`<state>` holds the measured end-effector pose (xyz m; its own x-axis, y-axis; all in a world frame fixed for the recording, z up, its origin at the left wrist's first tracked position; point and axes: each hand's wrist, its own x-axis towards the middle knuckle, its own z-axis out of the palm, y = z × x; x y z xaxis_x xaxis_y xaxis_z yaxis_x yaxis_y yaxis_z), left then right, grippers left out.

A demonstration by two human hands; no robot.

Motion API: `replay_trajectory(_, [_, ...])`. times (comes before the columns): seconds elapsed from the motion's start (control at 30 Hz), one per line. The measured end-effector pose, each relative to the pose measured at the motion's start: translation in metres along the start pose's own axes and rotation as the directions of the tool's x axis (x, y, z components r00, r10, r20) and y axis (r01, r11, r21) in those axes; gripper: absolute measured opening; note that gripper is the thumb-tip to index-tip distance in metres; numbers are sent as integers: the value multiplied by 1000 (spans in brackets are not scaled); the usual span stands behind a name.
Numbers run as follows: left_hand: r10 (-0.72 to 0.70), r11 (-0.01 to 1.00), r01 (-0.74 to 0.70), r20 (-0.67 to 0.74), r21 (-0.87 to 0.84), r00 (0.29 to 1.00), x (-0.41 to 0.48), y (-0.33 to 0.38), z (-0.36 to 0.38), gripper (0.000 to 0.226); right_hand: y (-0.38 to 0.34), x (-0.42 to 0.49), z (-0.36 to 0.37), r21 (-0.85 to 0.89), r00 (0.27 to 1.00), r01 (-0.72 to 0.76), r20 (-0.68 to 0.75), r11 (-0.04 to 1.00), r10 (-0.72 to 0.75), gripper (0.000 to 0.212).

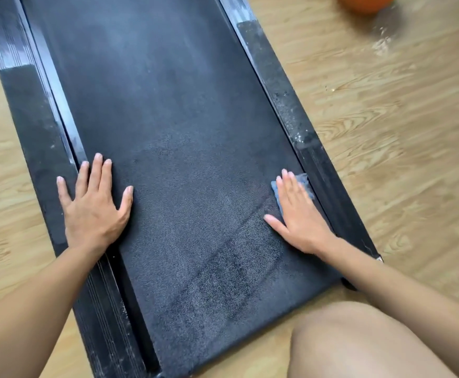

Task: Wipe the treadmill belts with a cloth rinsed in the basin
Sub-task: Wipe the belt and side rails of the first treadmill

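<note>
Knee: bare and bent, at the bottom right, just past the near end of the belt.
Left rail: black side strip of the treadmill, dusty with pale flecks, running from near to far along the belt's left edge.
Left hand: flat, palm down, fingers straight and spread apart. It rests across the left rail and the belt's left edge and holds nothing.
Belt: wide black textured strip, low on the floor, running away from the camera. Darker streaks and patches mark the near part between the two hands.
Cloth: small and blue-grey, lying on the belt at its right edge, mostly covered by the right hand. One corner shows beyond the fingertips.
Right hand: flat, palm down on the cloth, fingers straight and close together, thumb out to the left touching the belt. It presses on the cloth without curling round it.
Right rail: black, with white specks and smears.
Floor: light wood grain on both sides of the treadmill.
Orange object: round, cut off by the top edge at far right, well apart from the treadmill. I cannot tell what it is.
</note>
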<state>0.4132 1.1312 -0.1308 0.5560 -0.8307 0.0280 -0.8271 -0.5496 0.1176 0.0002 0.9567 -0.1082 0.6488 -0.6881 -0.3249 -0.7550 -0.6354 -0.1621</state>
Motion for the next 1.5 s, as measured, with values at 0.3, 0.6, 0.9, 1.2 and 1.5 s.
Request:
replay_trajectory(0.3, [-16, 1000, 16, -16, 18, 1000, 1, 3, 2, 77, 1, -35, 15, -14, 996, -63, 58, 998, 64, 103])
replay_trajectory(0.6, [1, 1000, -1, -20, -3, 1000, 0, -1, 1, 76, 7, 95, -31, -34, 1000, 29, -7, 999, -29, 107])
replay_trajectory(0.9, [-8, 1000, 8, -14, -8, 1000, 1, 0, 2, 77, 31, -143, 40, 19, 990, -10, 140, 1000, 8, 103])
replay_trajectory(1.2, [-2, 1000, 2, -14, -4, 1000, 0, -2, 4, 76, 8, 104, -27, -64, 996, -54, -70, 996, 50, 105])
replay_trajectory(1.5, [9, 1000, -9, -25, -11, 1000, 0, -2, 3, 77, 12, -104, 37, 36, 1000, -16, 8, 999, 15, 106])
